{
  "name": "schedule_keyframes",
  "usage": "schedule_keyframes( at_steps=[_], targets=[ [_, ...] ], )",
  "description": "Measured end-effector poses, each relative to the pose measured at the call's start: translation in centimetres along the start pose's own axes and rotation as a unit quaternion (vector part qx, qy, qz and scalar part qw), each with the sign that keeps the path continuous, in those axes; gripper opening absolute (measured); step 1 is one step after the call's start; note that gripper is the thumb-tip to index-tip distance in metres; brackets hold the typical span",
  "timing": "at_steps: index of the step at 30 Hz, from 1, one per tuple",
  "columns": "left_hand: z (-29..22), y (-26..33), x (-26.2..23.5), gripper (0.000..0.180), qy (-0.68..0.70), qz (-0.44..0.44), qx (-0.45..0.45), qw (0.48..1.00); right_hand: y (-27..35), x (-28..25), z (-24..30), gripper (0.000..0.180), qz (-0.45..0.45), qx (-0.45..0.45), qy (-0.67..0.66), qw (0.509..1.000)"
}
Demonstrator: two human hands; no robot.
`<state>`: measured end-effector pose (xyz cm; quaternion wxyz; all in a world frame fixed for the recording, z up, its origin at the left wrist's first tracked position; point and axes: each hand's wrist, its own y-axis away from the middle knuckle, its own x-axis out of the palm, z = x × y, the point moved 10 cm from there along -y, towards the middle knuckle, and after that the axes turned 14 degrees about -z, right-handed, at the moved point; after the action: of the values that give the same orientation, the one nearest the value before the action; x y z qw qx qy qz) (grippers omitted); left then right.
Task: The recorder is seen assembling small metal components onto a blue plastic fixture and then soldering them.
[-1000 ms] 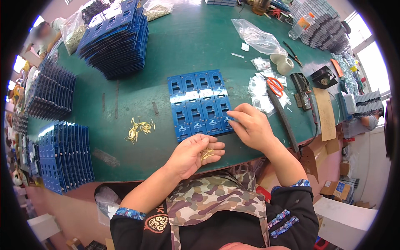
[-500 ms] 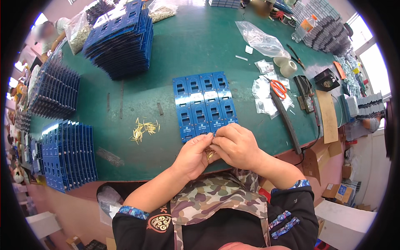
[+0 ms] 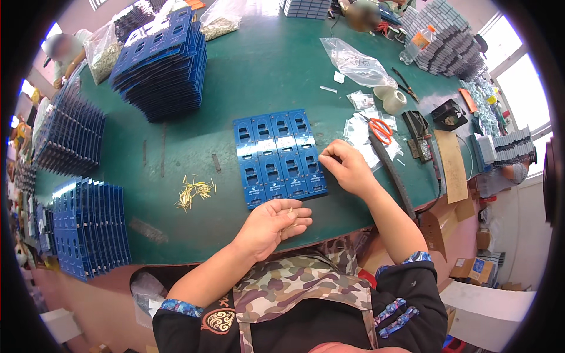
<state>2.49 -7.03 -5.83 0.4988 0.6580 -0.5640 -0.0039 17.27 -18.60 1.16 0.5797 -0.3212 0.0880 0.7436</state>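
A blue circuit board panel [image 3: 281, 154], with several rectangular cut-outs, lies flat on the green table in front of me. My left hand [image 3: 266, 228] is palm up at the panel's near edge, cupping a few thin brass pins [image 3: 292, 213], mostly hidden by the thumb and fingers. Beside the panel's right edge is my right hand [image 3: 351, 170], thumb and forefinger pinched together. Whatever that pinch holds is too small to make out. To the left of the panel, a loose heap of the same brass pins [image 3: 195, 193] lies on the table.
Tall stacks of blue panels [image 3: 159, 73] stand at the far left, with more upright panels [image 3: 91, 226] nearer. On the right are orange-handled scissors [image 3: 381, 130], small plastic bags [image 3: 356, 132], a dark bar [image 3: 391, 173], a black fan [image 3: 449, 114] and cardboard [image 3: 452, 165].
My right hand has left my left hand and moved right and away from me, to the panel's right edge. The left hand's fingers have opened out somewhat. The whole view has shifted slightly.
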Motion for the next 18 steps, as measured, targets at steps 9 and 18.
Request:
schedule_keyframes(
  at_steps=[9,18],
  targets=[
    [0.2,-0.2,0.0,0.025,-0.013,0.014,-0.003,1.0,-0.3,0.5,0.8,0.012,-0.014,-0.044,0.075,0.996],
    [0.4,-0.3,-0.2,0.024,-0.017,0.016,0.001,1.0,0.2,0.9,3.5,0.009,-0.023,-0.176,0.136,0.975]
  ],
)
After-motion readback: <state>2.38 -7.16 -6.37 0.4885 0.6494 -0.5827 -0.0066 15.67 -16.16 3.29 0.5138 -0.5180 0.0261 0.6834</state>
